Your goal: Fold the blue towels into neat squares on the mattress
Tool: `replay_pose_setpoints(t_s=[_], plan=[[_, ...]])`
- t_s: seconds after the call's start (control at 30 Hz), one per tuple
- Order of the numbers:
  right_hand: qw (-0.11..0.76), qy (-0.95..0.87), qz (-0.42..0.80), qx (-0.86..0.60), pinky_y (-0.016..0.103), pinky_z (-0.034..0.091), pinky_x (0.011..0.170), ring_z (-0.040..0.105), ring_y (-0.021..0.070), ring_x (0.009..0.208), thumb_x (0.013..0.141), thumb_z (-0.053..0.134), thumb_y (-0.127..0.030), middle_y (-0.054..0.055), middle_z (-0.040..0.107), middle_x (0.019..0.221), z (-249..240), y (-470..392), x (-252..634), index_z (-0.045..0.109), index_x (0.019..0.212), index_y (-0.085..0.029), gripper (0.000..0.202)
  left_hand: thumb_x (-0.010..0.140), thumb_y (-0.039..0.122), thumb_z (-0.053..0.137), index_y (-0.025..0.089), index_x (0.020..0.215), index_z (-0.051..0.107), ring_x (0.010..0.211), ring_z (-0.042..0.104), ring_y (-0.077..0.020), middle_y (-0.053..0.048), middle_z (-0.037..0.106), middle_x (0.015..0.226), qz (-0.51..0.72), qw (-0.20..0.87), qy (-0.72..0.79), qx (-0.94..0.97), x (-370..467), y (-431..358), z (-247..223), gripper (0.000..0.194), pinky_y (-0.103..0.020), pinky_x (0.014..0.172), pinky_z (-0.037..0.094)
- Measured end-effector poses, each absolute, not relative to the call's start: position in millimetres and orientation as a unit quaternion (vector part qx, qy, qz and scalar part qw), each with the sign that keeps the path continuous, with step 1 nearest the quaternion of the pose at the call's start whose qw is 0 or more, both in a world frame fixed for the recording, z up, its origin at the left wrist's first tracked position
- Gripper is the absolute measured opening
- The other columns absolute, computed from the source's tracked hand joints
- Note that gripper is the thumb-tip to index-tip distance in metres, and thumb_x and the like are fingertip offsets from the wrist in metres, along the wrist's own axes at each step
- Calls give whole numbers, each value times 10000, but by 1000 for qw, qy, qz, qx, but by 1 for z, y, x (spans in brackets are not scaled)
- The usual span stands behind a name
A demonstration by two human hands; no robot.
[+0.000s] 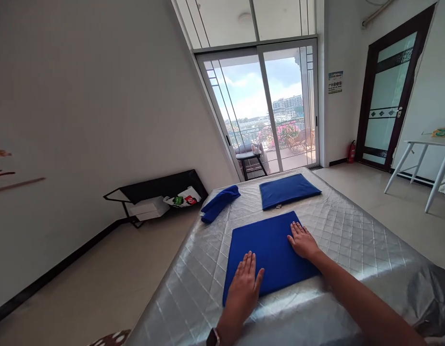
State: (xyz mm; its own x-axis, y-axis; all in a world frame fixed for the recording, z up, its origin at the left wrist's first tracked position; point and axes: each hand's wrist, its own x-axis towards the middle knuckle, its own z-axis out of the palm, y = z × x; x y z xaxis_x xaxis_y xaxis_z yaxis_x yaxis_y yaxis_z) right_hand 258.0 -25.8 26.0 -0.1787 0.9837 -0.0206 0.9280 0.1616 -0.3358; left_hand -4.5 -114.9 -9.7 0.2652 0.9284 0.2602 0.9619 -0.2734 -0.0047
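A flat blue rectangle of folded cloth (271, 250) lies in front of me on a silver quilted cover (193, 269). My left hand (246, 283) rests flat on its near left part, fingers stretched out and thumb apart. On its right edge lies my right hand (303, 239), palm down with the fingers straight. Neither hand grips anything. Just beyond is a second flat blue folded cloth (290, 191) with a small pale tag at its near edge. A narrower blue cloth bundle (220, 203) sits at the cover's far left edge.
Left of the covered surface, a low black rack (160, 190) holds a white box (149, 209) and a printed bag (184, 198). A white stool (422, 144) stands at right. Behind are glass sliding doors (258, 105), a fire extinguisher (351, 152) and a dark-framed door (390, 103).
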Motion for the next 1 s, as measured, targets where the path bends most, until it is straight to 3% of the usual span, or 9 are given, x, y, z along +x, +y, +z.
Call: replay_pose_setpoints(t_s=[0.17,0.33,0.57,0.8,1.0], plan=[[111,-761,114,-629,397,138,1255,170,218,1557,1042,230,-399,122,238,1667,24,-27,258,288,1596,-73,646,1061,494,210,128,1558,384,1514,327,-266,-162,414,1600,-92,45,-525,-845,82,-60,18,641,-490,1213,344],[98,-770,93,-624,395,166,1248,199,218,1550,1042,225,-348,127,275,1657,22,-27,260,297,1594,-80,618,1058,493,173,77,1564,354,1537,264,-267,-177,359,1625,-67,-9,-578,-814,117,-20,21,679,-451,1242,290],[94,-759,104,-636,398,137,1254,174,216,1556,1045,217,-421,109,239,1667,21,-24,260,266,1606,-91,653,1019,621,94,60,1573,326,1552,209,-261,-144,263,1660,-49,-33,-598,-799,61,-19,11,822,-439,1264,226],[72,-758,103,-640,382,135,1255,166,204,1557,1044,203,-420,105,229,1673,27,-26,260,243,1610,-82,661,1013,622,98,56,1575,316,1548,212,-292,-163,280,1649,-49,-12,-677,-734,-25,-13,-1,827,-474,1255,225],[37,-759,92,-643,401,134,1256,149,214,1561,1045,189,-449,108,217,1679,29,-23,264,236,1615,-94,673,1006,619,113,31,1570,317,1552,199,-293,-169,255,1656,-64,-26,-704,-707,-36,-10,-10,841,-454,1260,215]])
